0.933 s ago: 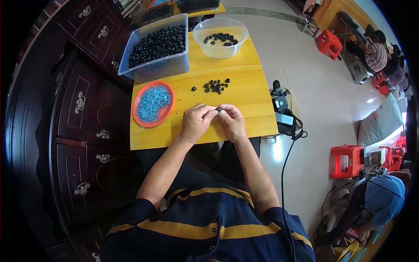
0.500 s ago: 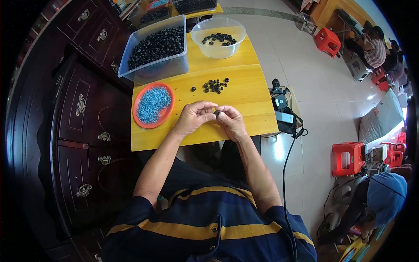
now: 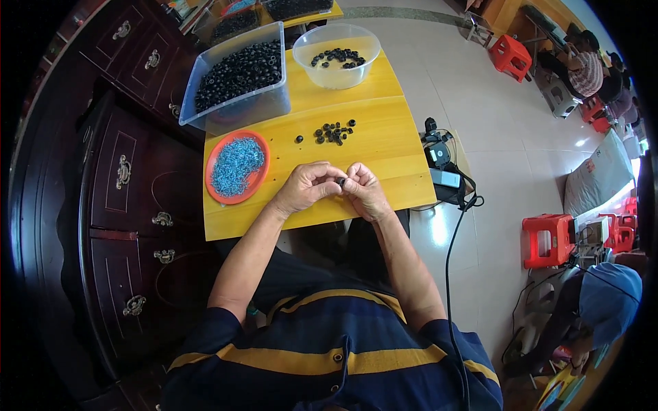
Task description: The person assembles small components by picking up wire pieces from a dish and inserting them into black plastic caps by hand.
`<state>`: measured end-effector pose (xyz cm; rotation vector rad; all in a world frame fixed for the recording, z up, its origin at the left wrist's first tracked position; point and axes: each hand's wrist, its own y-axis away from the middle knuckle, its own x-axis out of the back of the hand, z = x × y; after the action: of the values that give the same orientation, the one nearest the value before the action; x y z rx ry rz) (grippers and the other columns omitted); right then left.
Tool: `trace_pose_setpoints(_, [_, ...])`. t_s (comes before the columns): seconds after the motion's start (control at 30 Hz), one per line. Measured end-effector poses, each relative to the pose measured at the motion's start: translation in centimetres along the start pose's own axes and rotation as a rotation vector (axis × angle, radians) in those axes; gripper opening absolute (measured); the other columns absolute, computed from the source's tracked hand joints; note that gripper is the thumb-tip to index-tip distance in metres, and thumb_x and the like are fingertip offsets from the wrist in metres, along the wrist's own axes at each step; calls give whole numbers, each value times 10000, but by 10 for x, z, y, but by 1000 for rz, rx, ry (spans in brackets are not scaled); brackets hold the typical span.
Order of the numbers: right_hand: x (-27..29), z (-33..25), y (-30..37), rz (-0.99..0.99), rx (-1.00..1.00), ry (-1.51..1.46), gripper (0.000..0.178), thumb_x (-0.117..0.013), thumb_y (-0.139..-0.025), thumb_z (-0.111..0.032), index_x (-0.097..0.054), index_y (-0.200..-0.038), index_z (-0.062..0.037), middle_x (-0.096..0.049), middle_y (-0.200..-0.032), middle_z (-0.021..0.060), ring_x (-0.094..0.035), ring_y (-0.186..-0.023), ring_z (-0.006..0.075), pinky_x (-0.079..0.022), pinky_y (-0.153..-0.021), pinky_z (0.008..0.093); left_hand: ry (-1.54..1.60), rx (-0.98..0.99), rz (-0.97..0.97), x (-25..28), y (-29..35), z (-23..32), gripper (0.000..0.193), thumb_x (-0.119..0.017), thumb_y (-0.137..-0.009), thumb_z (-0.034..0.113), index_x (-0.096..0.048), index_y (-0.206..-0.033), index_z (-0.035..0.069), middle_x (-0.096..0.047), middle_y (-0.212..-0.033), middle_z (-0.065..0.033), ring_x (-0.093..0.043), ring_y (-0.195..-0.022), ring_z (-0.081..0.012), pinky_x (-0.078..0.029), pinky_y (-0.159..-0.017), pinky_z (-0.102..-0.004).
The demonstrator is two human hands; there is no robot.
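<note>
**Small black ring pinched between both hands at table centre**

The small black ring (image 3: 340, 181) is held where the fingertips of the left hand (image 3: 306, 188) and the right hand (image 3: 365, 192) meet, just above the near part of the yellow table (image 3: 384, 147). Both hands are closed to a pinch around it; only a dark speck of it is seen between the fingers. Compared with the picture of half a second ago, the hands are seen drawn closer together, their fingertips now touching, and seated a little nearer the table's near edge; the containers are unmoved.

No labelled packages are made out on the table. At 3 o'clock from the hands, on the floor just off the table edge, a black and grey device (image 3: 442, 164) with a trailing black cable (image 3: 452, 253) is seen.

At 9 o'clock from the hands, an orange round plate (image 3: 211, 188) is filled with small blue pieces (image 3: 236, 164). At 11 o'clock, a clear rectangular tub (image 3: 236, 113) is heaped with black rings. At 12 o'clock, a clear round bowl (image 3: 336, 72) holds a thin scatter of the same rings. Between bowl and hands, a loose cluster of black rings (image 3: 332, 131) lies on the bare wood.
</note>
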<state>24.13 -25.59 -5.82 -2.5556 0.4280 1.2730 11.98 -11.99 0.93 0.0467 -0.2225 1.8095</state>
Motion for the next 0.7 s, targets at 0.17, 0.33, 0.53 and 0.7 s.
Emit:
trace_pose_setpoints(0.17, [5,0,3,-10,-2,-57,188,-732,-877,-111,-546,-902,-94,-656,-871,27,-618,-821,129,-503,-777,277,-81,-6,10,-9,-2,10,182,-740,-868,180,-660,-950,39,-516,-721,49,-462,-654,-48,-399,-609,-206])
trace_pose_setpoints(0.33, [-2,-6,6,-42,-23,-117,186,-733,-875,-118,-551,-911,-102,-646,-864,6,-610,-821,121,-492,-801,298,-199,-70,39,-14,-1,11,203,-733,-884,227,-642,-922,49,-482,-707,60,-422,-642,-36,-366,-589,-202])
trace_pose_setpoints(0.53, [1,-1,1,14,-8,-105,167,-712,-894,-124,-547,-914,-106,-631,-883,5,-603,-852,125,-487,-814,293,-194,35,16,-6,-7,20,168,-742,-848,132,-669,-964,35,-538,-689,12,-492,-624,-84,-423,-587,-250])
trace_pose_setpoints(0.7, [-1,-1,-1,9,-3,-104,168,-709,-897,-131,-544,-915,-109,-631,-887,8,-601,-858,125,-484,-823,293,-353,-100,-10,-2,-11,26,201,-758,-820,123,-690,-992,43,-548,-687,-9,-502,-618,-101,-433,-589,-262])
